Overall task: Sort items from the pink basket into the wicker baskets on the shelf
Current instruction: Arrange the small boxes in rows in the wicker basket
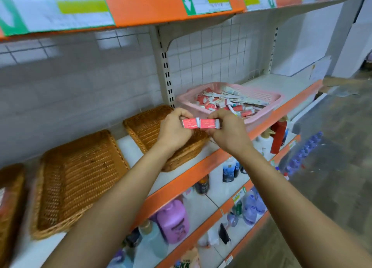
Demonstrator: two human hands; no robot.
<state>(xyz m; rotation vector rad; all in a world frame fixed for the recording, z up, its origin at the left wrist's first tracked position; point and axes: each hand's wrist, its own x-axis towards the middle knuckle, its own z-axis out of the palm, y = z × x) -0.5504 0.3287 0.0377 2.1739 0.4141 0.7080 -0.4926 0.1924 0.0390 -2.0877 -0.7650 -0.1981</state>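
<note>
Two small red-and-white packets, a left packet (189, 124) and a right packet (209, 124), are held end to end with their short white ends touching, level, in the air. They sit above the near right corner of a brown rectangular wicker basket (141, 126).

Hands: the left hand (174, 129) pinches the left packet, fingers curled round its outer end. The right hand (229, 130) pinches the right packet the same way. Both forearms reach in from the near edge.

Just right of that basket and a little farther back is a pink plastic basket (261, 119), heaped with more red packets and long white packs. Whether the two baskets touch is hidden by the hands.

To the left on the same white shelf with orange front edge (181, 185) is a second wicker basket (80, 177), apart from the first. A third wicker basket (10, 197) is cut off at the left border, with something red inside, too blurred to name.

Behind is a white wire grid panel (211, 52). Above is an orange-edged upper shelf (145, 6) with paper labels. Below, lower shelves carry bottles; the nearest is a purple plastic bottle (173, 221).
</note>
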